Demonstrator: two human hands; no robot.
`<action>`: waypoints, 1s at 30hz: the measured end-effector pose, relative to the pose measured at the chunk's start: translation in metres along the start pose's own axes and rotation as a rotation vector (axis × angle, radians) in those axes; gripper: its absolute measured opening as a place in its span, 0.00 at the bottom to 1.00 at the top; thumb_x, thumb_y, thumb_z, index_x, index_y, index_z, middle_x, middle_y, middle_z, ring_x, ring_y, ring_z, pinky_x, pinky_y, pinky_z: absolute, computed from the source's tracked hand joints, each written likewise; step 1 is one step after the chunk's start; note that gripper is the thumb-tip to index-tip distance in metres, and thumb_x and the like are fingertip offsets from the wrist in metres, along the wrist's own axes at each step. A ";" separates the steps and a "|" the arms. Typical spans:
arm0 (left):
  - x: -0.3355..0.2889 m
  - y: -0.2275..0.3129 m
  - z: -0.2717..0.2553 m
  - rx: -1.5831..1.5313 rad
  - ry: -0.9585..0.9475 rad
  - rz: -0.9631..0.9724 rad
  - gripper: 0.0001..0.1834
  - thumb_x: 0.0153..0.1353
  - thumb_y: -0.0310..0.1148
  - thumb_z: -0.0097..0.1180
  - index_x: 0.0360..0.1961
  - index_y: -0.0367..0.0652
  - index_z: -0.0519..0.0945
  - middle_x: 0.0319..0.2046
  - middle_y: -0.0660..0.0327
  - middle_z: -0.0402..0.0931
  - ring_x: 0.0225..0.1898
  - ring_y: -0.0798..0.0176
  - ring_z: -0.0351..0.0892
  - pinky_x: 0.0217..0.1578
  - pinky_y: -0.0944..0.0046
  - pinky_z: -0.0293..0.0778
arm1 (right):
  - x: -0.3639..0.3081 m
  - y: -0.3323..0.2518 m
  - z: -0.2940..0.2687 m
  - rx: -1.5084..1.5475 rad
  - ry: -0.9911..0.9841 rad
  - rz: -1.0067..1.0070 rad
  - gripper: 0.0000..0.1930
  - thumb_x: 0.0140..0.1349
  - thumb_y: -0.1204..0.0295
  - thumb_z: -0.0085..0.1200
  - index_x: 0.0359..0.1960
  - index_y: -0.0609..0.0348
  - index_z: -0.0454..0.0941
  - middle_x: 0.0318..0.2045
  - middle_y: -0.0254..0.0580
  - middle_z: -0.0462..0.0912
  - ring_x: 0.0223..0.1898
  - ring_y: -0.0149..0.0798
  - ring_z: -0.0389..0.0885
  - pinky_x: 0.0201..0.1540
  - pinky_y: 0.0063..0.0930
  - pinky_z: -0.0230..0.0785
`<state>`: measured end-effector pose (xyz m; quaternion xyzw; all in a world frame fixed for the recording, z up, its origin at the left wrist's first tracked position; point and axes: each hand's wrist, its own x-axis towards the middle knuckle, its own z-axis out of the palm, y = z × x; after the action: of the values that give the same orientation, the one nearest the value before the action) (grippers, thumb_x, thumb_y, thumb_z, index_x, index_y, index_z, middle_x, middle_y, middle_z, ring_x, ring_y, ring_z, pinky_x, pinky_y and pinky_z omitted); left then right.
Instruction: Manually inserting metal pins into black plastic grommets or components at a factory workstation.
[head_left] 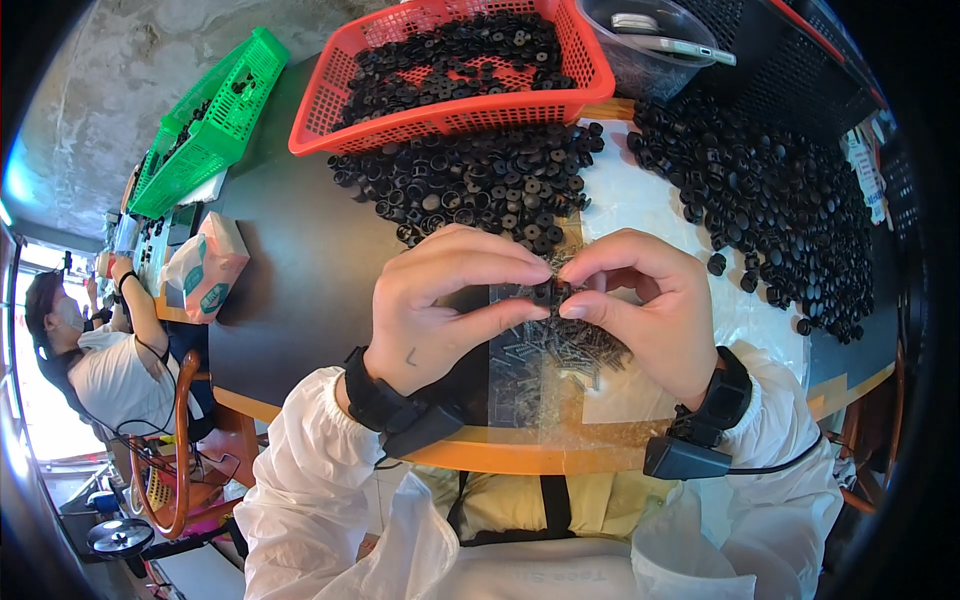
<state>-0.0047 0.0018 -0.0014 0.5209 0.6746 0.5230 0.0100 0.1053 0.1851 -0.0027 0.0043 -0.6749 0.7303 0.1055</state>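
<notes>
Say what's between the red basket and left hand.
In the head view, a pile of small round black parts lies between the red basket and left hand.

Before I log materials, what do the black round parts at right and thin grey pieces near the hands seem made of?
Black round parts: likely smooth plastic, going by soft highlights. Thin grey pieces: probably shiny metal, judging by small glints.

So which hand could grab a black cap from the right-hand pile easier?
Probably the right hand: it's nearer the right-hand pile of black caps, while the left hand is farther across. Both seem to be pinching a small dark piece, though.
</notes>
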 end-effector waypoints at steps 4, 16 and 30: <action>-0.001 0.000 0.001 -0.021 0.009 -0.019 0.19 0.40 0.20 0.72 0.37 0.36 0.84 0.37 0.53 0.83 0.40 0.57 0.81 0.42 0.61 0.75 | -0.001 -0.001 0.000 0.007 0.007 0.007 0.10 0.53 0.79 0.66 0.37 0.63 0.81 0.34 0.36 0.83 0.34 0.24 0.80 0.37 0.18 0.73; -0.001 0.000 0.003 -0.048 -0.006 -0.041 0.18 0.41 0.22 0.72 0.37 0.35 0.84 0.37 0.52 0.83 0.39 0.57 0.82 0.41 0.62 0.75 | -0.001 -0.002 -0.002 -0.019 -0.003 0.053 0.09 0.52 0.78 0.67 0.35 0.62 0.81 0.31 0.34 0.83 0.32 0.23 0.80 0.36 0.17 0.72; -0.001 0.002 0.002 -0.054 0.017 0.025 0.18 0.39 0.21 0.73 0.35 0.36 0.84 0.35 0.53 0.84 0.37 0.58 0.81 0.39 0.63 0.75 | -0.002 -0.005 -0.002 -0.067 -0.002 0.032 0.06 0.56 0.76 0.65 0.33 0.62 0.81 0.29 0.33 0.83 0.32 0.23 0.79 0.37 0.18 0.72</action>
<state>-0.0022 0.0023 -0.0011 0.5243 0.6539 0.5453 0.0118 0.1079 0.1869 0.0017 -0.0093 -0.6990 0.7090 0.0932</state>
